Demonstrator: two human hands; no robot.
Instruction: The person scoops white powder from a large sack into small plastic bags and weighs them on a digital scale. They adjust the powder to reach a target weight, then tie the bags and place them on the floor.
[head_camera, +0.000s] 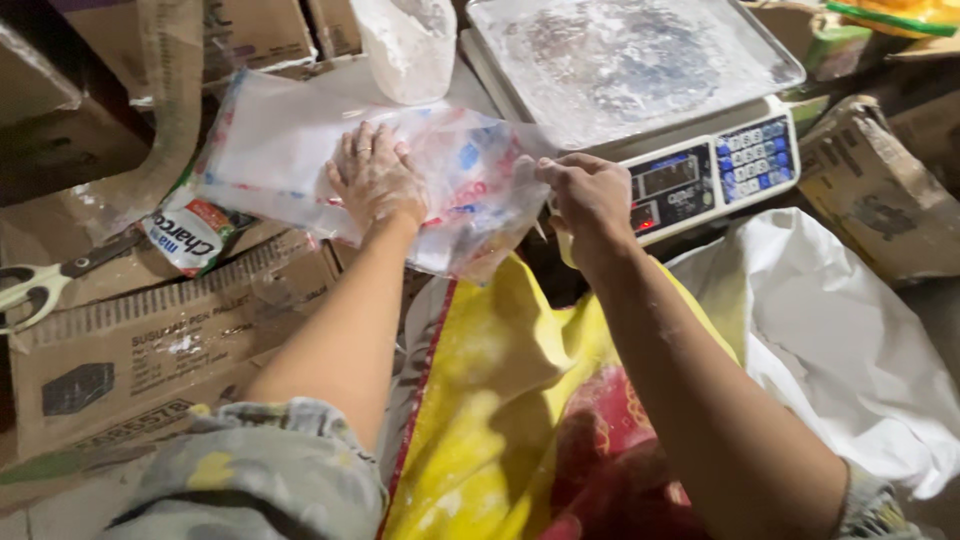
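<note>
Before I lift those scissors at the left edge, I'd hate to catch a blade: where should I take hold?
Take the scissors by the pale handle loops at the far left, coming from the left. The dark blades point right, toward the small printed packet, and they lie flat on the cardboard, so the loops are the safe grip.

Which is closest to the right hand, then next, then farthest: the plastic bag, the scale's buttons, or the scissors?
From the right hand, in the head view:
1. Plastic bag, pinched in its fingers, just to its left.
2. Scale's buttons, a little off to its right.
3. Scissors, far away at the left edge on the cardboard.
</note>
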